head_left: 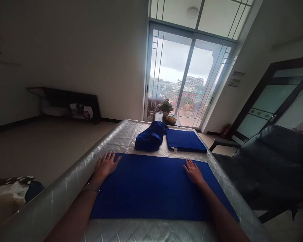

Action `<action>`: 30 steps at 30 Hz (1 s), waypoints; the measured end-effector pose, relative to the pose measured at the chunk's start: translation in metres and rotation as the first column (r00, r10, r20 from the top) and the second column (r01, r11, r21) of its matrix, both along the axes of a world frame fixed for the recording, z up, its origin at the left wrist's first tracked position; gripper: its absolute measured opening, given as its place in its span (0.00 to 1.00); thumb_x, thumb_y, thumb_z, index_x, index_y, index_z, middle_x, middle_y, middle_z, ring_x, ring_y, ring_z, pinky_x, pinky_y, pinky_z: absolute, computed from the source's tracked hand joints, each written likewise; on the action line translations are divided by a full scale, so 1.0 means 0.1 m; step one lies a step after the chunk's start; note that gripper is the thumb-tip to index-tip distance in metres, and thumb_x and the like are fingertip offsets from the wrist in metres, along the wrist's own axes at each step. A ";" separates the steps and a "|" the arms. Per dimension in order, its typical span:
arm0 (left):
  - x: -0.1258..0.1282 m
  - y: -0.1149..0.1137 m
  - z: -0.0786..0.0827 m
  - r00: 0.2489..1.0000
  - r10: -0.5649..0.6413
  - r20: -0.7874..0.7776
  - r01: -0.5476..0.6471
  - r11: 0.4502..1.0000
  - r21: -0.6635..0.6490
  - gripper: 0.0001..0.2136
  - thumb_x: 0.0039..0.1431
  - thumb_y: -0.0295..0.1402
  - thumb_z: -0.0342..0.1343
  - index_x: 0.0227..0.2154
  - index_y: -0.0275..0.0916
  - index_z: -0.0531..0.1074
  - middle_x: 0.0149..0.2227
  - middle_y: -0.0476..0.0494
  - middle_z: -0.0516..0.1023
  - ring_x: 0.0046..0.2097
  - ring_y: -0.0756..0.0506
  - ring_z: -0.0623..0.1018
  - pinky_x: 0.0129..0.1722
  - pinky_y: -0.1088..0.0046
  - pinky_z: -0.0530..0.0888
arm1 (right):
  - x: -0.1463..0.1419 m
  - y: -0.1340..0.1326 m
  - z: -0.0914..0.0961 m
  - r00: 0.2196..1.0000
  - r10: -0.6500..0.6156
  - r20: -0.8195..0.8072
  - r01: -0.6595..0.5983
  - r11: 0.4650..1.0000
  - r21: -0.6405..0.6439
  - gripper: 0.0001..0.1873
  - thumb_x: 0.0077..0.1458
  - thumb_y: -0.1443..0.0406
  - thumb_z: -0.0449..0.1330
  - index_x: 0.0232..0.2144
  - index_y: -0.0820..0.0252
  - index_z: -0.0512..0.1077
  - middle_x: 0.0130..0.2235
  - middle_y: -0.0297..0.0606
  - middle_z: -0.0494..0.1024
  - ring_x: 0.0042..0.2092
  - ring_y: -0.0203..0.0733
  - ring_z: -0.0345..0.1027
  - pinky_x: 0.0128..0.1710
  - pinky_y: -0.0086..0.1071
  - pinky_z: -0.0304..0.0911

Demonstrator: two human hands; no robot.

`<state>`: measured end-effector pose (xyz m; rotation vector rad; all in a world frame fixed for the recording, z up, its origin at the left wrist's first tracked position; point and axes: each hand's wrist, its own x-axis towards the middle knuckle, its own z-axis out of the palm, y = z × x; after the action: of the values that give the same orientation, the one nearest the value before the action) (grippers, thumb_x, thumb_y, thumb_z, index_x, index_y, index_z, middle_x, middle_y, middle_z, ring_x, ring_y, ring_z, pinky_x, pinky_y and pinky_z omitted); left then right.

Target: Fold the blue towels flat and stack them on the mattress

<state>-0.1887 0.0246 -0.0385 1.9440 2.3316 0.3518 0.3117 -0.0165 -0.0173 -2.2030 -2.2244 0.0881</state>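
Observation:
A large blue cloth [154,188] lies spread flat on a plastic-wrapped quilted mattress [121,137]. My left hand [106,166] rests palm down with fingers apart on the cloth's far left corner. My right hand [193,172] lies flat near its far right corner. Neither hand grips anything. Beyond the spread cloth, a bunched blue cloth [150,137] sits beside a neatly folded blue cloth [185,140].
A dark leather chair [272,161] stands close on the right. A small table with a potted plant [166,107] stands behind the mattress before glass sliding doors [184,77]. A low dark shelf [65,102] leans on the left wall. A patterned cushion [7,195] sits lower left.

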 end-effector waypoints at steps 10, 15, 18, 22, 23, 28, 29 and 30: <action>-0.05 0.05 -0.08 0.999 0.013 -0.044 -0.012 1.000 0.028 0.35 0.65 0.54 0.38 0.64 0.31 0.57 0.68 0.29 0.53 0.69 0.31 0.51 0.66 0.49 0.48 | 0.80 -0.06 -0.04 0.957 -0.291 0.008 0.291 0.957 0.006 0.36 0.66 0.53 0.35 0.68 0.70 0.44 0.70 0.41 0.44 0.70 0.43 0.36 0.67 0.39 0.35; -0.11 0.14 -0.03 0.998 -0.025 -0.064 0.027 0.999 0.038 0.39 0.62 0.57 0.39 0.60 0.24 0.62 0.63 0.21 0.61 0.66 0.25 0.57 0.63 0.43 0.51 | 0.75 -0.07 -0.02 0.953 -0.301 -0.037 0.302 0.953 0.007 0.36 0.65 0.53 0.35 0.68 0.70 0.44 0.70 0.41 0.44 0.70 0.42 0.34 0.67 0.39 0.32; 0.01 0.24 0.07 0.997 -0.025 -0.072 0.028 0.999 0.040 0.40 0.61 0.60 0.40 0.56 0.23 0.67 0.60 0.20 0.66 0.64 0.20 0.58 0.59 0.37 0.53 | 0.73 -0.08 -0.03 0.953 -0.300 -0.045 0.302 0.953 0.028 0.36 0.66 0.53 0.35 0.68 0.69 0.44 0.70 0.41 0.44 0.70 0.42 0.34 0.67 0.38 0.32; 0.69 0.30 0.10 0.975 -0.201 -0.096 0.208 0.975 0.073 0.37 0.63 0.58 0.37 0.59 0.28 0.64 0.64 0.25 0.61 0.67 0.27 0.56 0.63 0.44 0.52 | 0.73 -0.08 -0.04 0.951 -0.305 -0.052 0.307 0.951 0.033 0.35 0.66 0.53 0.36 0.68 0.69 0.45 0.70 0.41 0.45 0.70 0.42 0.35 0.67 0.39 0.33; 0.94 0.29 0.07 0.940 -0.327 -0.093 0.335 0.938 0.088 0.37 0.64 0.56 0.35 0.61 0.28 0.62 0.65 0.25 0.59 0.67 0.28 0.55 0.64 0.44 0.51 | 0.73 -0.08 -0.04 0.951 -0.305 -0.054 0.307 0.951 0.034 0.35 0.66 0.53 0.36 0.68 0.69 0.45 0.70 0.41 0.45 0.70 0.42 0.35 0.67 0.40 0.33; 2.03 0.16 -0.13 0.748 -0.662 -0.047 0.662 0.740 0.115 0.34 0.65 0.55 0.33 0.65 0.38 0.56 0.68 0.36 0.55 0.69 0.38 0.54 0.67 0.54 0.52 | 0.75 -0.08 -0.06 0.950 -0.305 -0.069 0.308 0.951 0.030 0.35 0.66 0.54 0.36 0.68 0.69 0.44 0.70 0.41 0.44 0.70 0.42 0.35 0.67 0.40 0.33; 2.14 0.15 -0.16 0.733 -0.679 -0.036 0.678 0.726 0.117 0.34 0.65 0.55 0.32 0.66 0.38 0.55 0.68 0.36 0.55 0.69 0.37 0.54 0.66 0.52 0.52 | 0.75 -0.07 -0.06 0.950 -0.304 -0.070 0.306 0.952 0.026 0.35 0.66 0.53 0.36 0.68 0.68 0.44 0.70 0.41 0.44 0.70 0.42 0.35 0.67 0.40 0.33; 2.20 0.13 -0.18 0.733 -0.680 -0.024 0.678 0.727 0.110 0.34 0.65 0.55 0.32 0.66 0.38 0.54 0.68 0.35 0.55 0.69 0.37 0.54 0.66 0.51 0.52 | 0.76 -0.07 -0.07 0.951 -0.301 -0.072 0.304 0.952 0.025 0.35 0.66 0.53 0.36 0.68 0.68 0.44 0.70 0.40 0.44 0.70 0.42 0.34 0.67 0.40 0.33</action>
<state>0.0313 0.0381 -0.0568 2.6456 1.4260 0.4240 0.3876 -0.0239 -0.0239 -2.4502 -1.8140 0.1162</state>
